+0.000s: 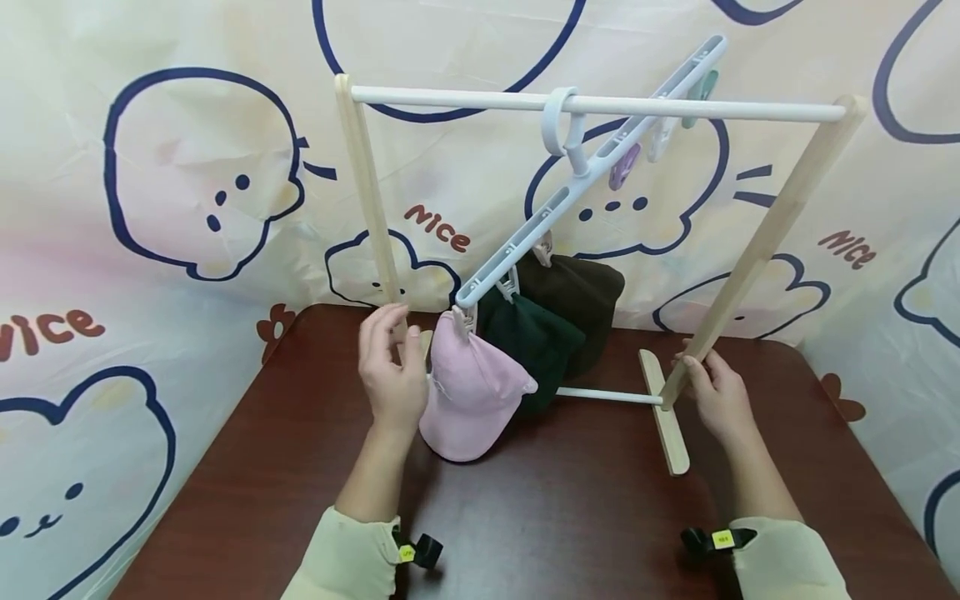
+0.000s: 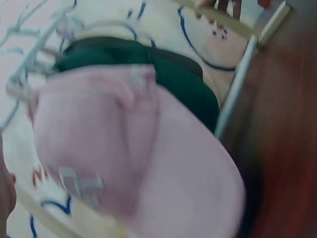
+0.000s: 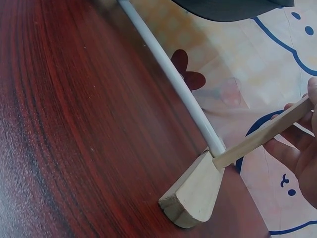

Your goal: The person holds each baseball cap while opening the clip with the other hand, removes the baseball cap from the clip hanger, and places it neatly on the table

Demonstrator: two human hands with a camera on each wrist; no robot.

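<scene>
A small wooden rack with a white top bar [image 1: 465,100] stands on the table. My left hand [image 1: 393,371] holds the lower part of its left post [image 1: 367,192], fingers and thumb on either side. The right hand [image 1: 722,400] grips the right post [image 3: 267,134] low down, near its foot [image 3: 195,193]. A pale blue clip hanger [image 1: 551,208] hangs slantwise by its hook [image 1: 552,125] from the top bar. Clipped to its near half are a pink cap [image 1: 472,392], a dark green cap [image 1: 540,342] and a dark brown cap [image 1: 585,300]. The pink cap hangs beside my left hand.
Purple [image 1: 624,167], white and green [image 1: 705,92] clips hang unloaded on the hanger's far half. A white lower bar [image 3: 171,74] joins the rack's feet. Beneath is a dark red-brown table [image 1: 570,517]; a cartoon-printed curtain [image 1: 202,333] stands behind and at both sides.
</scene>
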